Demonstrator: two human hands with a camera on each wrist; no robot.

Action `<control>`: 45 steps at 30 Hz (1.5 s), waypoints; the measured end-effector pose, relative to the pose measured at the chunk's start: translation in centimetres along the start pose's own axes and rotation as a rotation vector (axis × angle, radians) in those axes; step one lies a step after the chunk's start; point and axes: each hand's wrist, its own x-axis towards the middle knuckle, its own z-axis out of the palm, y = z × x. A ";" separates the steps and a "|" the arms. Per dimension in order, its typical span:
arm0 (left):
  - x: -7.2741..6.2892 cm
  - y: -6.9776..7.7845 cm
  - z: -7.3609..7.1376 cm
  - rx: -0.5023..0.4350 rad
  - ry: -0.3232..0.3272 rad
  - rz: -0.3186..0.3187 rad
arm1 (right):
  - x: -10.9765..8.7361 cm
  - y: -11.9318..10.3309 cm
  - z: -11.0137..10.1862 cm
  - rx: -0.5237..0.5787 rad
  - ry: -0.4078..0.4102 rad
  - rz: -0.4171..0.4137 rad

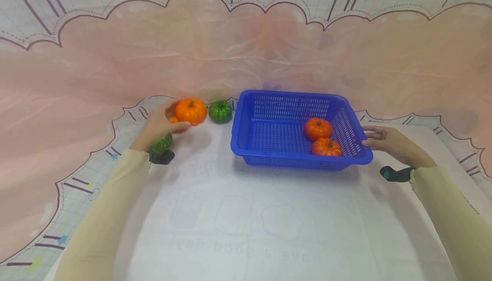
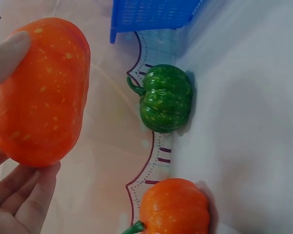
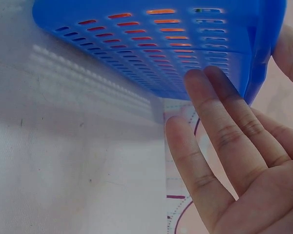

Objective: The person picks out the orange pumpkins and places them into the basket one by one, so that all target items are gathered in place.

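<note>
My left hand (image 1: 158,124) grips an orange pumpkin (image 1: 191,111), thumb on one side and fingers on the other. In the left wrist view this pumpkin (image 2: 44,92) is held above the surface. Partly hidden behind the hand is a second orange pumpkin (image 2: 175,207). A green pumpkin (image 1: 220,112) sits to the right of the held one, and another green pumpkin (image 1: 161,143) shows beneath the left wrist. My right hand (image 1: 392,142) is at the right side of a blue basket (image 1: 240,131). Its fingers (image 3: 224,131) extend nearly straight by the outer wall, with the thumb at the rim.
Inside the basket, two orange-red pumpkins (image 1: 318,128) lie at its right end. A white cloth (image 1: 230,212) with faint print covers the table. Behind it hangs a pink patterned cloth (image 1: 215,59). Dark straps (image 1: 396,174) circle both wrists.
</note>
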 end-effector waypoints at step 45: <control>3.7 6.8 0.7 -0.103 -0.088 0.119 | -0.1 -0.3 0.0 -0.007 -0.002 0.005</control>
